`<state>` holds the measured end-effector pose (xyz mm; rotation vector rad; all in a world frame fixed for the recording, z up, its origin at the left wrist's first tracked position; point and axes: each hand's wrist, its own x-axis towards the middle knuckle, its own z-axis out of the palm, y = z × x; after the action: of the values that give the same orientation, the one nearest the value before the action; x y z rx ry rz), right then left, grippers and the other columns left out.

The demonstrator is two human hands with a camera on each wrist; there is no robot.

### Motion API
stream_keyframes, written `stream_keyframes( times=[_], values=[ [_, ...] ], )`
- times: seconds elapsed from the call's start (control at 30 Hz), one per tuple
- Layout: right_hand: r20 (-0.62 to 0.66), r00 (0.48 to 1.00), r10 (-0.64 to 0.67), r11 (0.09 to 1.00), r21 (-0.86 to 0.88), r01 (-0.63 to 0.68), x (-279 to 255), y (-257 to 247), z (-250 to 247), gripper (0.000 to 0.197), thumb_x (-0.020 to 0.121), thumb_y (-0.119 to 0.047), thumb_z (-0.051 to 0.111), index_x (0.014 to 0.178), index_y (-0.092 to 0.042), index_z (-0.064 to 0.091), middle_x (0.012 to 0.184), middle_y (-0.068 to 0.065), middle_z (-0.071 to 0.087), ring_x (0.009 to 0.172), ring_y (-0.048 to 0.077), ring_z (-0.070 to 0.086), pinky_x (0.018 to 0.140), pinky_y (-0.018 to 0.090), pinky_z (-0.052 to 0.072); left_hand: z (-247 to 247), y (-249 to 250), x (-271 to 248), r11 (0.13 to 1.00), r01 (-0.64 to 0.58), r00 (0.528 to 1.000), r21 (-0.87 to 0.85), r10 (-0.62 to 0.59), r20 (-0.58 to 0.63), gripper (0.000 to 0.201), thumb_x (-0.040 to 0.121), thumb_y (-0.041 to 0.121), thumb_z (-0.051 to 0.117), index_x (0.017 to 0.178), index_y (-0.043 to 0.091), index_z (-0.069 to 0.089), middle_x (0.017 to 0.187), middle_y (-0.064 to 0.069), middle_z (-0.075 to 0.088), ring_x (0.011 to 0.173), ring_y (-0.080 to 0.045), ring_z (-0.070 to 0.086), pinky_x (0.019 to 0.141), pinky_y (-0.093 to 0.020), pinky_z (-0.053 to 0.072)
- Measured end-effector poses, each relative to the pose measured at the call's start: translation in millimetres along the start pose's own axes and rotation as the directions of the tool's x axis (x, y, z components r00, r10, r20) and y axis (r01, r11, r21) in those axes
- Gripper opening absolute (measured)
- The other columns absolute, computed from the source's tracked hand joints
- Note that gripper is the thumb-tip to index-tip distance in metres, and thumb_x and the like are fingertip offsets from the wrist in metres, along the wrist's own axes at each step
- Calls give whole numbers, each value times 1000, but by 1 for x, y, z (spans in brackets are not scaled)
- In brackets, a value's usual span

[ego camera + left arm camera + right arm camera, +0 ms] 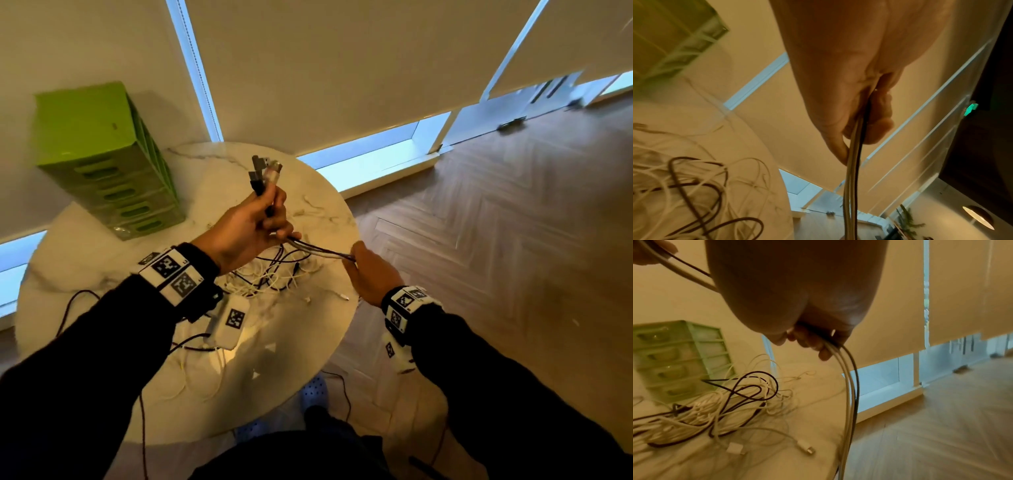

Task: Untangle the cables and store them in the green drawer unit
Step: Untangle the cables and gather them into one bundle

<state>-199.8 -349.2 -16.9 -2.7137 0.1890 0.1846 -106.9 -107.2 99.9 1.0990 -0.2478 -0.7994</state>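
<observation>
My left hand (pixel 253 226) grips a bundle of cable ends, and their plugs (pixel 263 171) stick up above its fist. The held cables (pixel 318 251) run from it to my right hand (pixel 371 274), which grips the same strands near the table's right edge. In the left wrist view the cables (pixel 854 162) pass out from under the curled fingers (pixel 877 126). In the right wrist view the strands (pixel 849 382) hang down from the right fingers (pixel 813 342). A tangle of white and dark cables (pixel 270 277) lies on the round marble table (pixel 85 260). The green drawer unit (pixel 113 161) stands at the table's back left, drawers closed.
A small white tagged box (pixel 229 322) lies on the table near my left wrist. Loose white plugs (pixel 735 448) lie at the tangle's near side. Wooden floor (pixel 513 222) spreads to the right, with blinds and low windows behind. My feet (pixel 315 394) are under the table edge.
</observation>
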Motion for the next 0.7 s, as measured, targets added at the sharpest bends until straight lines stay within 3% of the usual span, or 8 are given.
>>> stream_keyframes(
  times=[0.07, 0.13, 0.23, 0.33, 0.43, 0.5, 0.6, 0.7],
  values=[
    [-72, 995, -68, 991, -121, 59, 8, -8, -1, 31, 101, -41, 47, 116, -14, 45, 104, 11, 62, 88, 32, 61, 76, 44, 51, -9, 0, -5, 996, -69, 993, -63, 63, -95, 29, 106, 39, 35, 85, 21, 44, 66, 4, 29, 62, -15, 39, 96, -43, 47],
    [70, 976, -207, 960, -177, 216, 11, -25, 7, 48, 99, -42, 50, 135, -12, 41, 124, 12, 55, 105, 34, 57, 88, 45, 46, -19, 4, -6, 978, -184, 959, -96, 158, -237, 25, 107, 37, 35, 85, 24, 39, 69, 6, 33, 64, -13, 37, 88, -38, 46],
    [338, 872, -355, 906, -106, 410, 1, -65, 26, 69, 96, -41, 57, 150, -10, 28, 143, 15, 46, 123, 36, 51, 101, 44, 40, -34, 11, -6, 947, -296, 891, -124, 227, -392, 25, 103, 43, 42, 83, 28, 37, 70, 10, 36, 62, -8, 35, 72, -27, 38],
    [407, 750, -521, 824, 13, 566, -14, -106, 45, 74, 93, -38, 64, 149, -4, 30, 136, 20, 52, 118, 37, 54, 95, 42, 44, -44, 11, -5, 940, -333, 836, -75, 258, -484, 24, 97, 45, 48, 82, 29, 37, 71, 12, 35, 62, -6, 29, 64, -27, 25],
    [522, 638, -566, 812, 220, 540, -17, -127, 56, 74, 94, -47, 62, 148, -9, 29, 138, 17, 53, 118, 32, 56, 97, 38, 45, -49, 3, -2, 963, -270, 827, -13, 225, -515, 25, 88, 41, 57, 84, 30, 34, 69, 15, 35, 60, -6, 27, 60, -25, 23],
    [572, 555, -604, 795, 393, 462, -4, -127, 54, 55, 99, -55, 48, 136, -15, 44, 132, 13, 57, 113, 24, 58, 102, 39, 47, -58, -5, -1, 976, -206, 830, 73, 214, -516, 28, 86, 39, 58, 86, 32, 31, 69, 16, 36, 60, -5, 27, 58, -22, 25],
    [557, 623, -550, 833, 416, 363, 30, -110, 34, 60, 105, -55, 26, 101, -7, 61, 98, 15, 61, 90, 28, 59, 88, 47, 47, -71, -12, -1, 976, -154, 825, 153, 212, -523, 29, 87, 39, 59, 89, 33, 30, 74, 14, 33, 61, -6, 28, 55, -18, 33],
    [483, 795, -367, 879, 459, 127, 66, -79, 10, 54, 107, -49, 27, 89, -17, 67, 83, -5, 63, 77, 10, 58, 73, 22, 45, -77, -19, 3, 976, -148, 815, 159, 212, -539, 27, 89, 36, 58, 90, 32, 32, 75, 10, 31, 58, -6, 27, 53, -19, 31]
  ],
)
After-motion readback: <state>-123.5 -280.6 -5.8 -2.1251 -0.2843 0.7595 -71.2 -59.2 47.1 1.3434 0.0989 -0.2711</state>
